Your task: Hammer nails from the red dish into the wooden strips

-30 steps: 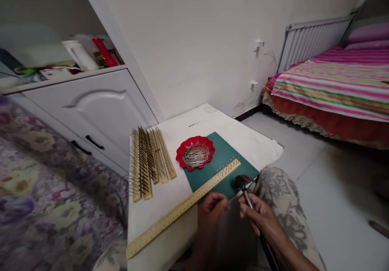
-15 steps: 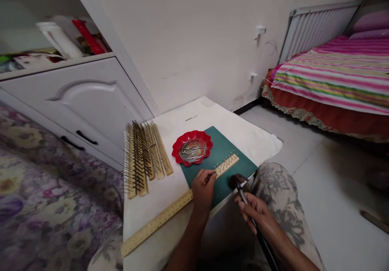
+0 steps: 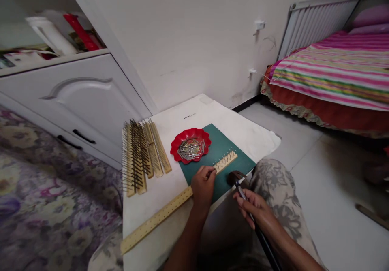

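A long wooden strip with rows of holes lies slantwise across the table corner and the green mat. Thin nails stand upright in its far end. My left hand rests over the strip's middle, thumb and fingers pinched beside the last standing nails on a nail, mostly hidden by the fingers. My right hand grips the handle of a hammer; its dark head is over the mat's near right edge, apart from the strip. Beyond my left hand sits a red scalloped bowl holding many loose nails.
Several wooden strips full of upright nails stand at the table's left side. Two loose nails lie near the back of the white table. A white cabinet borders the left; a bed is at the right.
The view has shifted slightly. My left hand keeps its pinch at the strip, and the hammer head has moved a little to the left over the mat's edge.
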A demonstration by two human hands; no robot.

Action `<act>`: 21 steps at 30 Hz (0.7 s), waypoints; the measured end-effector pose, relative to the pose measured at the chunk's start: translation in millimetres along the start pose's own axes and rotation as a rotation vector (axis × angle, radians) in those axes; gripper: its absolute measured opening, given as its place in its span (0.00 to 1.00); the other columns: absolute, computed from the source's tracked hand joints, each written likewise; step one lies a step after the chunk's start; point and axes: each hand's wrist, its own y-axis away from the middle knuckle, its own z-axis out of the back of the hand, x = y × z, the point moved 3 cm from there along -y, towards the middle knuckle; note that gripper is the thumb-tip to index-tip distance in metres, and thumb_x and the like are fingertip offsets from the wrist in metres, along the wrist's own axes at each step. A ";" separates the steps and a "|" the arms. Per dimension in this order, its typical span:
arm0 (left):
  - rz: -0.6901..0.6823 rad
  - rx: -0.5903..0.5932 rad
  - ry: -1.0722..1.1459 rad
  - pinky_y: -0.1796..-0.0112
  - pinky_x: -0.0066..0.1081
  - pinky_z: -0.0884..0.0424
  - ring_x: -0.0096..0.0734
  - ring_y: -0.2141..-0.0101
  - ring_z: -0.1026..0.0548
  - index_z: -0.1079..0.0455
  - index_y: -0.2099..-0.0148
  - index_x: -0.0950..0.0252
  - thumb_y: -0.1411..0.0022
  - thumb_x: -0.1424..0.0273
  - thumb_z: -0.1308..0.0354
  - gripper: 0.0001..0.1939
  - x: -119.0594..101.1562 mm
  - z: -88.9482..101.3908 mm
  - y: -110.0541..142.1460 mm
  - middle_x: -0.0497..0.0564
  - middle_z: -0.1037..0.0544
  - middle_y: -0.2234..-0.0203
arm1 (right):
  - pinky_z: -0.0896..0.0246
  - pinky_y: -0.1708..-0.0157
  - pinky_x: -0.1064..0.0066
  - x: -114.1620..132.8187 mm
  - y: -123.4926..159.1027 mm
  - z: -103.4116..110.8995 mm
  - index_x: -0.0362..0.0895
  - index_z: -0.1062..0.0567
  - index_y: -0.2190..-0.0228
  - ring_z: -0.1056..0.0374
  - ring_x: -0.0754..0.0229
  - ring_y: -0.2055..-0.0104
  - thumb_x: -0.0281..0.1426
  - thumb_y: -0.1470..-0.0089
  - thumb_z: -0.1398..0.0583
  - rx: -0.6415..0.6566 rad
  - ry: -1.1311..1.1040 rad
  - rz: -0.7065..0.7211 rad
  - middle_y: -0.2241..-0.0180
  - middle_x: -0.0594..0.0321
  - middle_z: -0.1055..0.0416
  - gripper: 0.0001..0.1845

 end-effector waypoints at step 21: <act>-0.013 0.008 -0.085 0.73 0.24 0.45 0.24 0.74 0.34 0.33 0.74 0.63 0.44 0.73 0.50 0.08 -1.6 -2.6 3.1 0.44 0.32 0.77 | 0.62 0.91 0.81 68.2 -19.7 -38.4 0.41 0.31 0.69 0.51 0.75 0.92 0.42 0.45 0.45 0.178 0.178 0.052 0.86 0.76 0.38 0.15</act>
